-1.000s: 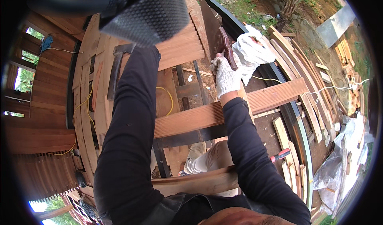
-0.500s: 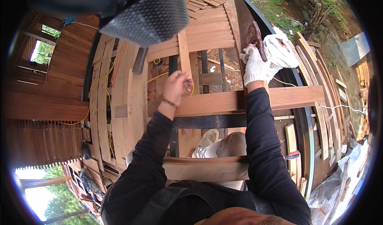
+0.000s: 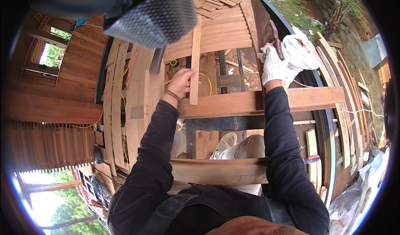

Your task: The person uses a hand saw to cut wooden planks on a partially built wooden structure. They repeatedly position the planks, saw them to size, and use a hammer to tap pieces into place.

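Left hand (image 3: 182, 81), bare, sits just above frame centre. Fingers curled, narrow, thumb and fingers closed on the lower part of a thin wooden slat (image 3: 195, 60). The slat stands nearly vertical in the picture, running from the upper centre down to a wide cross beam (image 3: 250, 103), which its lower end overlaps. A beaded bracelet shows at the wrist.

Right hand (image 3: 273, 64), in a white knit glove, upper right of centre. Fingers wrapped around a dark reddish tool (image 3: 271, 34) (kind not clear; the grip hides most of it). Just to the right of it lies a crumpled white cloth (image 3: 301, 53), touching the glove.

Surroundings: a fan of pale boards (image 3: 216, 31) fills the upper centre, behind the slat. A yellow cord (image 3: 109, 85) loops across the planks at left and reappears beside the left hand. A dark metal bar (image 3: 225, 122) runs under the cross beam. A grey mesh cap brim (image 3: 154, 14) blocks the top left of centre. Loose planks (image 3: 346, 106) are stacked at the right edge; clear plastic sheet (image 3: 358, 193) at lower right.

No packages or signs legible; a small grey vent-like plate (image 3: 137, 112) sits on a plank at left centre.
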The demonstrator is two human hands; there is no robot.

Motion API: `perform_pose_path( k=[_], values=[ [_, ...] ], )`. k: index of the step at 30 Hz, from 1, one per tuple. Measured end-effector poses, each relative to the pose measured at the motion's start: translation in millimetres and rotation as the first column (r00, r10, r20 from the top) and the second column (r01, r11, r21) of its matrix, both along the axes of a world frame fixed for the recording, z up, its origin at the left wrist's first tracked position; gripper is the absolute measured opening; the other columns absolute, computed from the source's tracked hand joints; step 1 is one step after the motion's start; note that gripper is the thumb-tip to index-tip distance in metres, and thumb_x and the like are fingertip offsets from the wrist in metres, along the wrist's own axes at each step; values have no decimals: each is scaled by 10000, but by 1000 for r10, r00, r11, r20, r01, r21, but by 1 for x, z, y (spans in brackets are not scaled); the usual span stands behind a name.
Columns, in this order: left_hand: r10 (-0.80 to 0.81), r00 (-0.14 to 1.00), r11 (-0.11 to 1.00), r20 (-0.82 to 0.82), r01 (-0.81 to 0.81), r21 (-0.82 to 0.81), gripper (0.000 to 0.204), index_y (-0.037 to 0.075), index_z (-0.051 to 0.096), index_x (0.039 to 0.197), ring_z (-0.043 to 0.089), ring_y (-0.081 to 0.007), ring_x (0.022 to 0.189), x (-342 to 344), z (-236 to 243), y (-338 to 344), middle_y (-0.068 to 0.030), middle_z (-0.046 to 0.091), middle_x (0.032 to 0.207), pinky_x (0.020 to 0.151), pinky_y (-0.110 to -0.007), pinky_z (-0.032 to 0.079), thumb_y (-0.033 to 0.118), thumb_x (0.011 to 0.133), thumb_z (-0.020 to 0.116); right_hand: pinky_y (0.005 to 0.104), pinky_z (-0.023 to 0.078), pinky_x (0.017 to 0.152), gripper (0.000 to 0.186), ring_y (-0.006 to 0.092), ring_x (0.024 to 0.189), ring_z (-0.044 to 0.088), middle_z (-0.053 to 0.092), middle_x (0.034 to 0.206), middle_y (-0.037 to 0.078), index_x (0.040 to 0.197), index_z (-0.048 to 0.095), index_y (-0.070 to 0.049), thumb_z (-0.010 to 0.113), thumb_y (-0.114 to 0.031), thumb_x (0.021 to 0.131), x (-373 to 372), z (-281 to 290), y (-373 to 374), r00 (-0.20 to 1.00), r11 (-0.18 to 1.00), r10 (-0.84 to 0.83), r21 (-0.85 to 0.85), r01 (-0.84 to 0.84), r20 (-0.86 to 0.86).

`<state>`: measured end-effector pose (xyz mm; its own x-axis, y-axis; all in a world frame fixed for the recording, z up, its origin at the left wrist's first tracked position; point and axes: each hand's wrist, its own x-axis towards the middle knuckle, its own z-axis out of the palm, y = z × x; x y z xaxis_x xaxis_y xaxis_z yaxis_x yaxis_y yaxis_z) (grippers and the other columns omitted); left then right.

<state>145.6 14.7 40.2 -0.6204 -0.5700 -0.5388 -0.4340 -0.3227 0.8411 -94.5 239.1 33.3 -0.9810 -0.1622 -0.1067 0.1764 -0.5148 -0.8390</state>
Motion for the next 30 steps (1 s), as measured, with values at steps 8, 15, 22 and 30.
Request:
perform_pose_path(
  k=[8,15,22,30],
  values=[
    [79,975,572,-207,-214,-792,387,25,644,1195,678,-187,744,-61,-22,1,-72,707,929,672,-335,536,350,1006,735,250,493,541,115,108,621,619,682,817,35,1052,666,-49,713,-65,948,7,8,-1,1000,999,-12,-44,12,-10],
    [-422,905,148,-49,15,-989,347,75,662,958,641,-359,925,-93,38,83,-128,648,922,800,-448,503,167,680,848,253,531,621,202,101,729,665,707,918,8,1157,693,-74,731,-118,964,-24,-31,2,995,991,-11,-129,24,97],
    [-276,961,-55,30,15,-998,273,79,691,800,615,-336,889,-78,-12,18,-83,609,859,783,-453,469,164,604,860,269,538,679,152,109,803,672,709,941,22,1136,678,-65,700,-113,994,0,2,2,999,999,-38,27,39,-11],
    [-187,971,-101,146,129,-986,275,72,647,746,615,-324,876,-56,-26,-29,-83,591,821,772,-453,462,191,606,852,234,520,620,162,101,712,646,691,883,28,1160,662,-55,682,-96,1004,9,20,6,996,992,-84,92,88,-43]
  ],
)
